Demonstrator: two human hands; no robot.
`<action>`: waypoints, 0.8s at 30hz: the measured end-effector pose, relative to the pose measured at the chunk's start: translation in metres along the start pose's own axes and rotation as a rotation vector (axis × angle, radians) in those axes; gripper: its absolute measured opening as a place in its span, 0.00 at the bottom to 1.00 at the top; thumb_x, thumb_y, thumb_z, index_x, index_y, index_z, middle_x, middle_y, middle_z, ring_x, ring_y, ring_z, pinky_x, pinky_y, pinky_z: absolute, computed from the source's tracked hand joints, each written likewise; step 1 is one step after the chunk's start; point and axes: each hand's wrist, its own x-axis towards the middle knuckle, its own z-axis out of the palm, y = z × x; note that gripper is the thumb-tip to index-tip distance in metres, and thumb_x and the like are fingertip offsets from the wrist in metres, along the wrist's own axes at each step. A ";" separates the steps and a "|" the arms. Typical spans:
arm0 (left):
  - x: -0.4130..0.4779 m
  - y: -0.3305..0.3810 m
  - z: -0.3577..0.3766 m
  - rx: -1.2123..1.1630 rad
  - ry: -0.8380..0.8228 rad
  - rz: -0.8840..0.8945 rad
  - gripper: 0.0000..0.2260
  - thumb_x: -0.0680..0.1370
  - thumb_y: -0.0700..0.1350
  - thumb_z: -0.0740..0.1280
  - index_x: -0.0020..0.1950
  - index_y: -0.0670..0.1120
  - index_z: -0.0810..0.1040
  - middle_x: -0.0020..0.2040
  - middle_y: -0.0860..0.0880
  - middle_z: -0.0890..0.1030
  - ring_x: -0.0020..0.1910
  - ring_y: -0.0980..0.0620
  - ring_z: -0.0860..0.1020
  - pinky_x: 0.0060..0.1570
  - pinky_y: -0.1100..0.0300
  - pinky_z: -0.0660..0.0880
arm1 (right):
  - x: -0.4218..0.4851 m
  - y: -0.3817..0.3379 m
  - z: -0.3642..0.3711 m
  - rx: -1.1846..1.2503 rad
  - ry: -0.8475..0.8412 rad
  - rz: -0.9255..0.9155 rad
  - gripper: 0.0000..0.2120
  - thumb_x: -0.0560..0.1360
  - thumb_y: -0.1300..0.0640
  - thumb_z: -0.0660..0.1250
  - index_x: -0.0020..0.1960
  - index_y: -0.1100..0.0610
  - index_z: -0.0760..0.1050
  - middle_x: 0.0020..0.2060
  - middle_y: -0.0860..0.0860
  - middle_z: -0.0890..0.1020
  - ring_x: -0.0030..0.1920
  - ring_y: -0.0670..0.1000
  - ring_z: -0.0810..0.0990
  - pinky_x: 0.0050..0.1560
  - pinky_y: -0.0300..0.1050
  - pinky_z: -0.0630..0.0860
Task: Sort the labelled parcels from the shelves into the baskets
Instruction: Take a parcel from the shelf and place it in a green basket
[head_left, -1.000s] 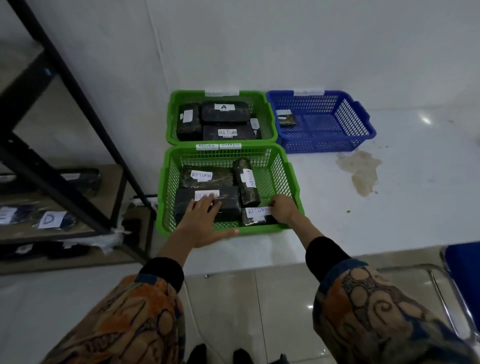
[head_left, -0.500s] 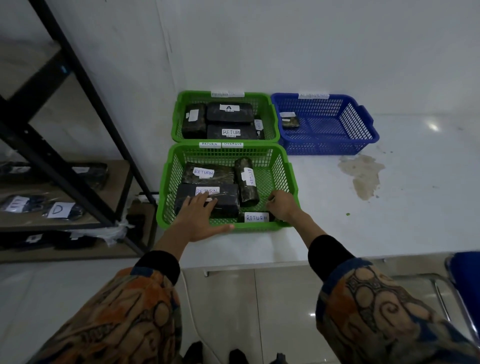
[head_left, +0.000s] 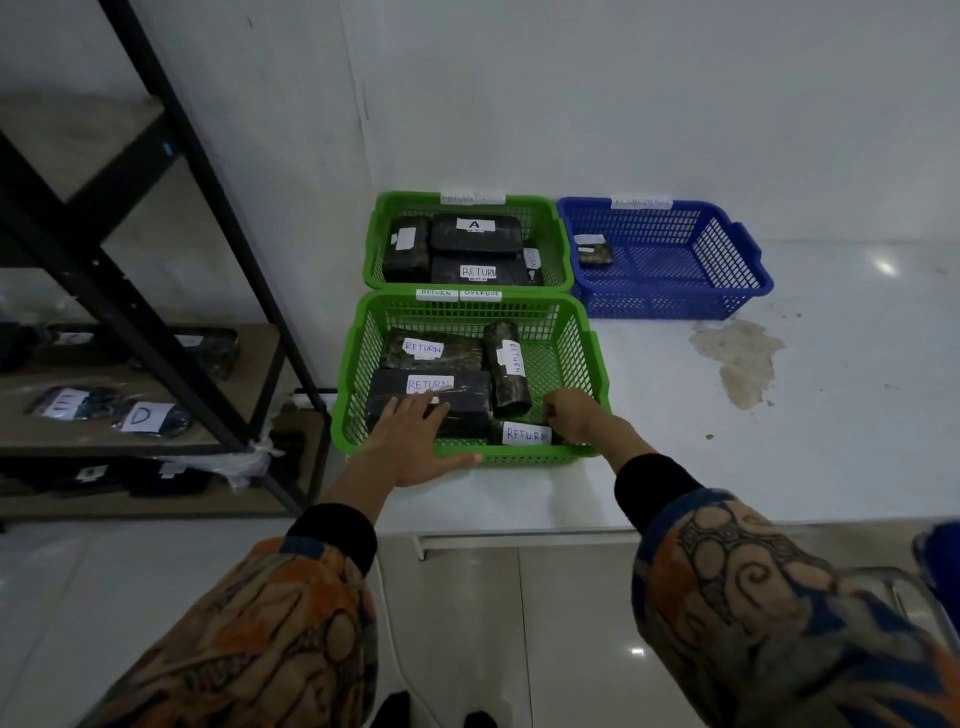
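At the bottom of the frame two patterned fabric sleeves are reaching forward over the glossy tiled floor toward the near green basket (head_left: 470, 457), a rigid plastic lattice sitting at centre frame on a smooth white platform (head_left: 779, 441). The left hand (head_left: 415, 441) is lying flat, fingers spread, across the basket's front rim and touching a dark boxy parcel (head_left: 431, 397) labelled RETURN; the right hand (head_left: 569, 415) is curling over a small parcel (head_left: 524, 434) at the front right corner, though I cannot tell whether its fingers are pinching it. Two more wrapped RETURN bundles are lying behind. Farther up, the far green basket (head_left: 467, 200) is holding several parcels, the blue basket (head_left: 727, 296) only one. At left, the shelves (head_left: 156, 441) are still carrying labelled packets, so sorting looks partly done.
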 end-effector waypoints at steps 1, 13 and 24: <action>0.002 0.002 0.000 0.004 -0.001 0.009 0.66 0.48 0.82 0.27 0.78 0.48 0.52 0.79 0.46 0.50 0.78 0.45 0.50 0.76 0.46 0.45 | 0.002 0.000 0.000 -0.001 0.003 -0.004 0.12 0.77 0.68 0.56 0.58 0.66 0.74 0.57 0.63 0.78 0.59 0.60 0.76 0.54 0.47 0.72; 0.021 0.009 0.004 0.000 -0.022 0.070 0.46 0.69 0.75 0.47 0.78 0.48 0.50 0.79 0.44 0.46 0.78 0.46 0.46 0.76 0.46 0.43 | 0.011 0.001 -0.002 -0.106 -0.172 -0.112 0.19 0.77 0.61 0.63 0.68 0.61 0.70 0.65 0.59 0.75 0.64 0.59 0.74 0.61 0.47 0.70; 0.026 0.009 0.009 -0.043 -0.024 0.076 0.65 0.49 0.81 0.26 0.78 0.48 0.51 0.79 0.44 0.46 0.78 0.45 0.45 0.76 0.45 0.44 | 0.012 0.008 0.004 -0.071 0.133 -0.129 0.10 0.77 0.63 0.61 0.56 0.66 0.73 0.54 0.63 0.77 0.56 0.61 0.77 0.51 0.48 0.72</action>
